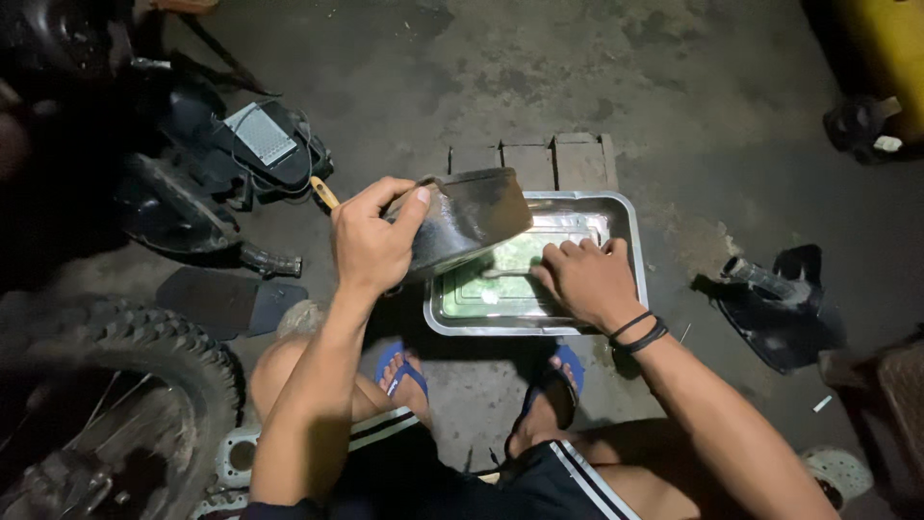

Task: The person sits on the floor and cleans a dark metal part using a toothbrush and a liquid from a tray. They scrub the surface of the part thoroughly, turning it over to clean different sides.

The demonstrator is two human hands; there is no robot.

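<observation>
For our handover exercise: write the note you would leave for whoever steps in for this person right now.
Left hand: grips a dark, grimy, curved rubber-like part, tilted over the rectangular shiny metal tray, with a yellow-handled tool poking out behind it.
Right hand: inside the tray, fingers on a thin metal piece in pale greenish liquid.
Done: part lifted over the tray.
Left: cannot tell how clean it is; other black parts lie on the floor.

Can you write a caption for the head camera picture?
Left hand tilts a black part over a metal tray; right hand reaches in.
</observation>
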